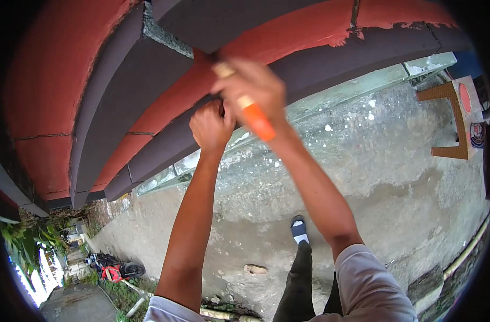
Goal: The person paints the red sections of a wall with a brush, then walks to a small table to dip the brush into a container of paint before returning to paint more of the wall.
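Observation:
A paintbrush (258,119) with a pale handle and an orange end is held in my right hand (261,91), which is blurred by motion. The brush's bristles are blurred against a red and dark grey painted surface (266,40) overhead. Just left of and below it, my left hand (208,124) is closed against the lower dark edge of that surface; whether it holds anything is hidden. An uneven edge of red paint meets the dark grey at the upper right.
A brown table (457,121) with things on it stands at the right. Below are a concrete floor (256,201) with pale spots, my sandalled foot (298,229) and a loose beige shoe (255,269). A red motorcycle (113,271) is at the lower left.

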{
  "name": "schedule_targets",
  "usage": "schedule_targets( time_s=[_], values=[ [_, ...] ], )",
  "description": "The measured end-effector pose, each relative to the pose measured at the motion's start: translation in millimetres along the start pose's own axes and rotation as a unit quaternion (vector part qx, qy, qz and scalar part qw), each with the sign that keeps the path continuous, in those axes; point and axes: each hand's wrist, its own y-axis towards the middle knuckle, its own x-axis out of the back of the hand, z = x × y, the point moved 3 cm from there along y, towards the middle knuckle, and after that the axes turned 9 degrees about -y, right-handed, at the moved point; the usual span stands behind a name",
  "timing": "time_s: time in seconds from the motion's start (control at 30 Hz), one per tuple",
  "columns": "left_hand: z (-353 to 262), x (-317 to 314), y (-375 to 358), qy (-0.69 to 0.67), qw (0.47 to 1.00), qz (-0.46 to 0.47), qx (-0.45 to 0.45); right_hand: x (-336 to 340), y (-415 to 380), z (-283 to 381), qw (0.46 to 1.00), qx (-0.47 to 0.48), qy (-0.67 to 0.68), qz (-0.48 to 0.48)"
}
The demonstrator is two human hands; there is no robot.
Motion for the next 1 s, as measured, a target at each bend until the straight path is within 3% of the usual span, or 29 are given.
schedule_targets(
  time_s=[0.2,0.3,0.47,0.57,0.73,0.8,0.83,0.93,1.0],
  values=[
    [-9.9,5.5,2.3,-0.051,0.998,-0.006,0.037,81.6,9.0,-60.3,0.965,-0.104,-0.169,-0.169],
    [-11.8,5.7,3.1,-0.044,0.998,0.0,0.039,44.7,-7.8,-56.0,0.974,-0.066,-0.182,-0.117],
    [-6.3,1.8,2.0,-0.023,1.0,-0.008,0.007,24.7,-32.3,-18.9,0.995,-0.038,0.052,0.071],
    [-11.3,3.0,3.3,-0.035,0.999,-0.006,0.012,46.8,-26.7,-46.1,0.994,-0.015,0.024,0.108],
    [-11.4,2.8,3.5,-0.032,0.999,-0.006,0.005,129.4,0.1,-117.2,0.975,-0.075,-0.201,-0.057],
    [-11.9,2.7,3.7,-0.032,0.999,-0.001,0.011,148.9,11.8,-131.2,0.962,-0.088,-0.21,-0.149],
    [-11.5,3.4,4.3,-0.03,0.999,0.002,0.013,151.0,11.6,-129.2,0.96,-0.156,-0.152,-0.175],
    [-12.1,2.4,4.4,-0.029,1.0,-0.005,0.009,109.7,2.5,-114.1,0.97,-0.102,-0.191,-0.112],
    [-12.5,1.7,4.9,-0.026,1.0,0.002,0.008,85.3,-9.2,-93.3,0.986,-0.102,-0.107,-0.07]
  ],
)
